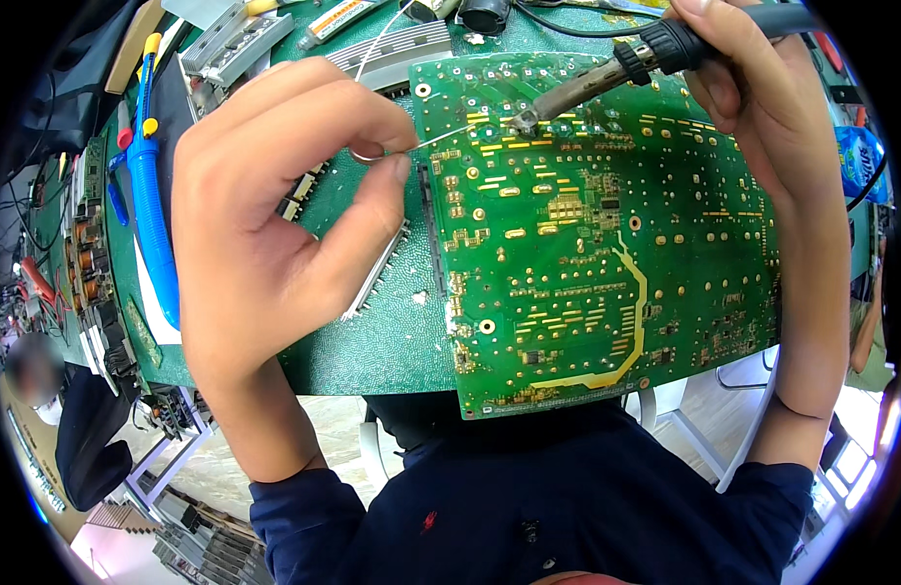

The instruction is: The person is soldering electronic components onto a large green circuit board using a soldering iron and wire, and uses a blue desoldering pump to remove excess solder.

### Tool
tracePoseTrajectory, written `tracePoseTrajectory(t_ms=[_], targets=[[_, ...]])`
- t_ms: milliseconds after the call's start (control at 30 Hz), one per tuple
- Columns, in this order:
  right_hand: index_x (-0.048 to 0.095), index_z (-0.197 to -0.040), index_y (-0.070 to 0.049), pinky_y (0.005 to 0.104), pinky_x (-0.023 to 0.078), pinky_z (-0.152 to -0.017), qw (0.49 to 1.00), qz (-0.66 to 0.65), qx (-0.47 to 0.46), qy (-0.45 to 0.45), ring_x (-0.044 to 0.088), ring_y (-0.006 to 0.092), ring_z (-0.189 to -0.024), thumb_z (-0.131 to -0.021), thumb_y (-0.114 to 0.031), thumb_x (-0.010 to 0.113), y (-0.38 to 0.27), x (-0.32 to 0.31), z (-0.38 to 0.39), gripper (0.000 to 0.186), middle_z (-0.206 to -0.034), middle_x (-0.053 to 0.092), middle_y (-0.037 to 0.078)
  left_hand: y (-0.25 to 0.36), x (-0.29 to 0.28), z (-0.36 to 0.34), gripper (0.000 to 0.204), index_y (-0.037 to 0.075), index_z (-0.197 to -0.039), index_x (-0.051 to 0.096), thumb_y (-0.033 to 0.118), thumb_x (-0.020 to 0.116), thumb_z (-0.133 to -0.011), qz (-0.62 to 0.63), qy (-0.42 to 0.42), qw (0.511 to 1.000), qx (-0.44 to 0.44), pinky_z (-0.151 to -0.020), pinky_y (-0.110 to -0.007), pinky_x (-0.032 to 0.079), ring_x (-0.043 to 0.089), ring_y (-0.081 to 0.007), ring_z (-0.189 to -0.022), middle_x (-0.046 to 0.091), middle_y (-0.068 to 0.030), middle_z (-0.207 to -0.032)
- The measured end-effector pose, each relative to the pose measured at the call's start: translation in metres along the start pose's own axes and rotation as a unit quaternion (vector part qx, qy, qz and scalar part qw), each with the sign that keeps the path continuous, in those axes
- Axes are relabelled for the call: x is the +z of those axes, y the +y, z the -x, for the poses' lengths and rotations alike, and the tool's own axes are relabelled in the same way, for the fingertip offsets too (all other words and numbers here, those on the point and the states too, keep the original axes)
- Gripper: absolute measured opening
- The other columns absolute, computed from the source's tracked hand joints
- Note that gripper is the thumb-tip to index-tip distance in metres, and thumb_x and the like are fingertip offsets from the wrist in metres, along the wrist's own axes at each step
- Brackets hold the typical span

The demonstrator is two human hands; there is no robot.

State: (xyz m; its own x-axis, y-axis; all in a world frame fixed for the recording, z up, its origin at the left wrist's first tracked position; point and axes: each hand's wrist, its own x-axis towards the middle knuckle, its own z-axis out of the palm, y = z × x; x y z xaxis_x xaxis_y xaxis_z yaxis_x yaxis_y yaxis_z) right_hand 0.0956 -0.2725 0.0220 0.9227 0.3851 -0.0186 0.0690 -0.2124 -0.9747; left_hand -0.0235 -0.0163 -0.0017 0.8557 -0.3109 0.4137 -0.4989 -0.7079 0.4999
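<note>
A large green circuit board [568,253] with gold pads and small parts lies in front of me, its near edge reaching past the table's edge. My left hand [285,195] pinches a thin solder wire [441,137] between thumb and forefinger, and the wire's end points across the board's upper left. From the upper right, my right hand [753,88] grips a soldering iron [587,88] by its black handle. The iron's dark tip sits at or just above the pads close to the wire's end; whether wire and tip touch, I cannot tell.
A blue desoldering pump [150,195] lies at the left on the green mat [324,361]. Finned metal heat sinks [402,54] and a white tube [338,21] are at the back. A blue packet [860,161] stands at far right. Another person [80,419] is at far left.
</note>
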Motion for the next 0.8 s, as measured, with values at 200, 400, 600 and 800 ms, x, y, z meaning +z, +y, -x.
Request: tracePoseTrajectory(t_ms=[200,400,600,800], targets=[[0.050,-0.071,-0.008,0.0197,0.035,-0.034,1.000,0.001,0.001,0.001,0.046,0.0067,-0.037,-0.089,-0.017,0.068,0.000,0.001,0.001,0.027,-0.051,0.050,0.000,-0.001,0.002,0.000,0.013,-0.004,-0.082,0.064,-0.004,0.064,-0.069,0.007,-0.005,1.000,0.016,-0.066,-0.026,0.045,0.058,-0.0179,-0.071,0.061,-0.0095,-0.077],[0.050,-0.071,-0.008,0.0185,0.035,-0.035,0.999,0.012,-0.023,-0.034,0.047,0.0061,-0.038,-0.088,-0.014,0.067,0.002,-0.005,-0.003,0.025,-0.052,0.052,0.000,-0.001,0.003,0.000,0.013,-0.004,-0.082,0.064,-0.004,0.064,-0.069,0.017,-0.008,1.000,0.013,-0.066,-0.025,0.045,0.058,-0.0174,-0.070,0.061,-0.0091,-0.076],[0.050,-0.071,-0.008,0.0176,0.035,-0.036,0.999,0.005,-0.033,-0.030,0.048,0.0057,-0.038,-0.088,-0.014,0.065,0.004,-0.005,-0.003,0.024,-0.052,0.053,0.000,-0.002,0.003,0.000,0.013,-0.004,-0.082,0.063,-0.004,0.064,-0.069,0.022,-0.006,1.000,0.014,-0.065,-0.025,0.044,0.057,-0.0170,-0.070,0.061,-0.0089,-0.076],[0.049,-0.070,-0.008,0.0180,0.034,-0.036,0.999,0.013,-0.036,-0.028,0.047,0.0055,-0.038,-0.089,-0.012,0.063,0.003,-0.003,-0.002,0.023,-0.052,0.053,0.000,-0.002,0.004,0.000,0.013,-0.004,-0.082,0.063,-0.004,0.064,-0.069,0.019,-0.011,0.999,0.026,-0.065,-0.026,0.044,0.057,-0.0170,-0.070,0.061,-0.0086,-0.076]])
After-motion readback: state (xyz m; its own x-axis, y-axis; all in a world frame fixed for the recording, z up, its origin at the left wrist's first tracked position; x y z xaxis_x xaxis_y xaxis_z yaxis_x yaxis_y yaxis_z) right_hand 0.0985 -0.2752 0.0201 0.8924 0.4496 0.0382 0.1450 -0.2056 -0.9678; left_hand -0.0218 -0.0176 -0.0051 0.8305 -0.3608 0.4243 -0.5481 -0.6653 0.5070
